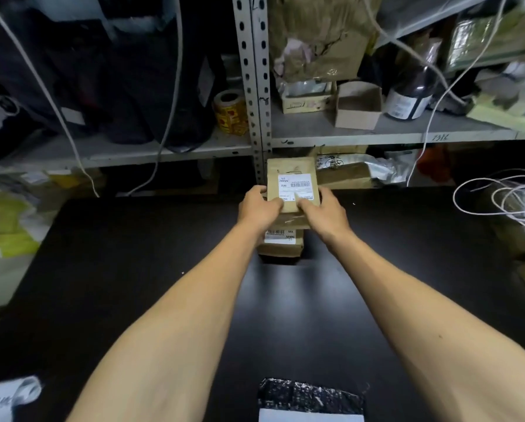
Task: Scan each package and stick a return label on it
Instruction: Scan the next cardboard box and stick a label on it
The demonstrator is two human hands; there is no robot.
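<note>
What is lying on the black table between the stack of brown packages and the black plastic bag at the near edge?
Nothing: in the head view, the black table is bare between the brown paper packages and the black plastic bag.

A brown paper package with a white printed label stands tilted up between the left hand and right hand, gripped at its near end. Just below the hands lies a second brown package, labelled too, apparently flat on the black table.
</note>
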